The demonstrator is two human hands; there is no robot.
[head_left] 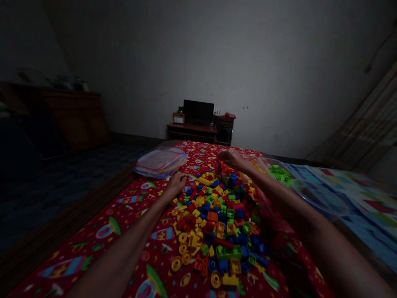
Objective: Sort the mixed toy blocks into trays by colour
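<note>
A big pile of toy building bricks (217, 215) in red, yellow, blue, green and orange lies on a red patterned cloth (130, 223). At the pile's far left edge is my left hand (177, 183), its fingers curled in; what they hold, if anything, is too dim to see. Farther out, above the pile's far end, my right hand (231, 158) is bent over with its fingers pressed together. Anything inside it is hidden, and reddish bricks show just below.
Stacked clear plastic lids (159, 162) with coloured rims lie left of the pile. On the right are a clear tub of green bricks (280, 174) and a round transparent lid (321, 198). A monitor (198, 112) on a low desk (192, 128) stands against the far wall.
</note>
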